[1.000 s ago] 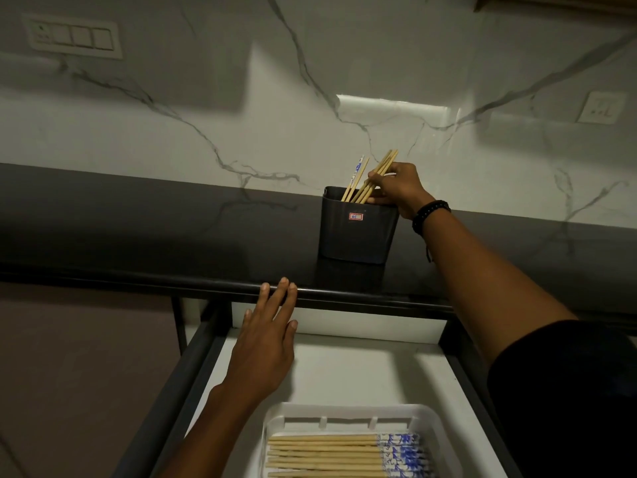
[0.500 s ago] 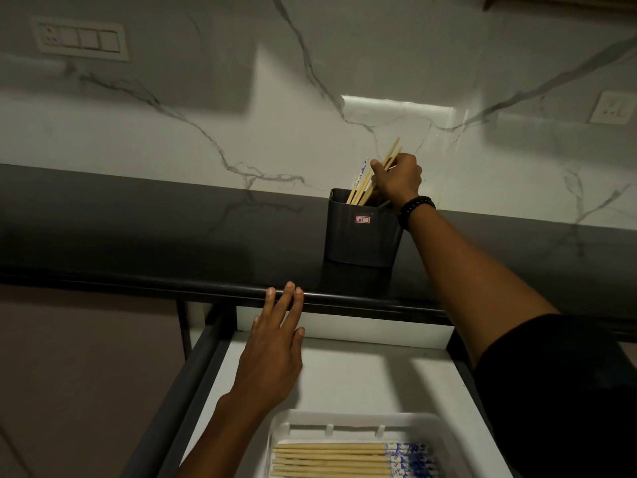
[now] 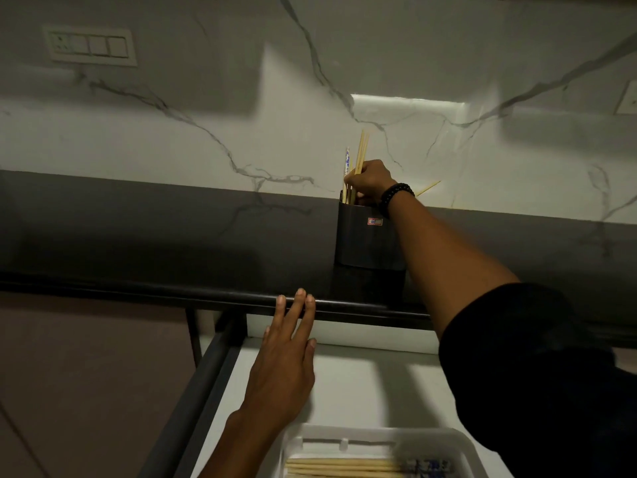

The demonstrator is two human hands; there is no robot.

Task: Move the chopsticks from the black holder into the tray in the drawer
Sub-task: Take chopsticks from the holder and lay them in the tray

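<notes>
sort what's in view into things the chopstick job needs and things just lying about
Belongs to the job: chopsticks gripped by the right hand; black holder; white tray in the drawer, with a row of chopsticks in it.

Just there: switch panel; wall socket; bead bracelet; left hand, open, at the counter edge.

**Dark worktop, open drawer below**

A black holder (image 3: 365,239) stands upright on the dark worktop (image 3: 172,243), close to the marble wall (image 3: 206,115). Below the worktop's front edge, the open drawer (image 3: 362,384) carries a white tray (image 3: 413,432) on its pale floor.
</notes>
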